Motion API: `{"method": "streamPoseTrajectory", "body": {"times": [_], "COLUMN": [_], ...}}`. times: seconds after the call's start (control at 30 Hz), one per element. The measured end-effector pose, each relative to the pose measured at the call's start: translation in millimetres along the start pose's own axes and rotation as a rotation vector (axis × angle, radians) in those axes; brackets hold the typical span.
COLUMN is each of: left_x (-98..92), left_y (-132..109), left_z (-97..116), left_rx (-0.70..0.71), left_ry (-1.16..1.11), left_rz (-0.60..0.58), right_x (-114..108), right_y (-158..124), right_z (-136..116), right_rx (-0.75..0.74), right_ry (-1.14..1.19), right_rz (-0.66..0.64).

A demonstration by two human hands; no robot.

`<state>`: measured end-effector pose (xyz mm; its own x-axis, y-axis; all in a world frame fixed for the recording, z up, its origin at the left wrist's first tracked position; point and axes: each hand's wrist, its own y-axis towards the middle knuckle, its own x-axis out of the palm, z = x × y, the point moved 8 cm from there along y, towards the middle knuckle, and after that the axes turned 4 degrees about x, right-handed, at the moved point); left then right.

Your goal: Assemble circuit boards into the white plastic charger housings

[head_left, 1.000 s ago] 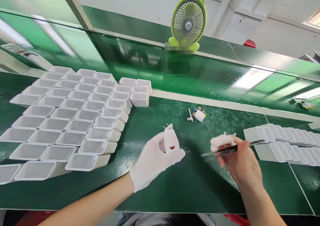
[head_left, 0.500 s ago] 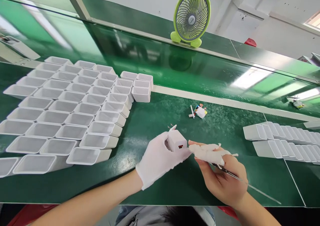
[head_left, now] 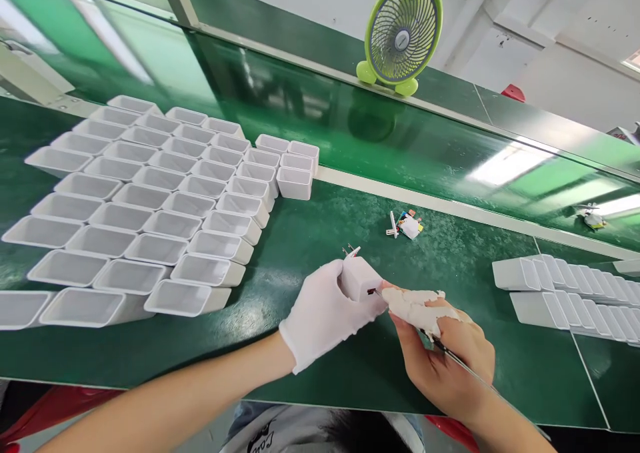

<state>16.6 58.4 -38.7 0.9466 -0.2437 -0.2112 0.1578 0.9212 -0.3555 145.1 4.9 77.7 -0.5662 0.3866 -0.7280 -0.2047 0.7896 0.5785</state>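
My left hand (head_left: 323, 313), in a white glove, is closed around a small white box-shaped housing (head_left: 359, 278). A dark slot shows on the housing's right face, and a small part with metal pins sticks up behind it. My right hand (head_left: 445, 353), with torn white covering over its fingers, pinches a thin metal tool (head_left: 463, 364). The tool's tip is at the slot; whether it is inside cannot be made out. Behind the hands, a small circuit assembly (head_left: 410, 226) with coloured parts lies on the green table (head_left: 300, 239).
Many open white housings (head_left: 145, 219) stand in rows at the left. More white housings (head_left: 565, 299) lie nested in two rows at the right. A green fan (head_left: 403, 39) stands on the ledge at the back.
My right hand has brought the tool tip up to the slot of the housing. The housing has tilted slightly in my left hand. The camera view has shifted and tilted.
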Motion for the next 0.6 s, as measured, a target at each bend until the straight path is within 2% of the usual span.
{"method": "streamPoseTrajectory", "body": {"times": [0.2, 0.27, 0.33, 0.37, 0.43, 0.47, 0.5, 0.53, 0.6], "left_x": [2.6, 7.2, 8.4, 6.2, 1.4, 1.2, 2.3, 4.2, 7.6], "left_y": [0.2, 0.1, 0.0, -0.4, -7.8, -15.3, -23.5, -31.3, -42.8], "left_z": [-2.2, -4.6, -0.7, 7.2, 31.8, 43.3, 51.2, 55.7, 57.0], "left_rx": [-0.015, -0.042, 0.018, 0.129, 0.475, 0.656, 0.809, 0.933, 1.108], "left_ry": [-0.022, -0.108, -0.165, -0.148, -0.045, 0.008, 0.039, 0.061, 0.15], "left_rz": [-0.01, -0.052, -0.075, -0.069, -0.054, -0.062, -0.087, -0.118, -0.132], "right_x": [2.8, -1.4, -9.0, -13.5, -19.3, -16.7, -9.4, 3.4, 35.1], "right_y": [10.8, 13.9, 16.8, 18.2, 20.0, 19.9, 19.1, 16.3, 2.5], "right_z": [-4.9, -0.7, 11.3, 20.9, 43.0, 53.4, 61.0, 65.5, 64.6], "right_rx": [-0.024, 0.015, 0.109, 0.176, 0.292, 0.335, 0.359, 0.376, 0.405], "right_ry": [-0.044, 0.054, 0.267, 0.379, 0.522, 0.558, 0.607, 0.675, 0.834], "right_rz": [-0.125, -0.159, -0.179, -0.168, -0.135, -0.158, -0.223, -0.344, -0.683]}}
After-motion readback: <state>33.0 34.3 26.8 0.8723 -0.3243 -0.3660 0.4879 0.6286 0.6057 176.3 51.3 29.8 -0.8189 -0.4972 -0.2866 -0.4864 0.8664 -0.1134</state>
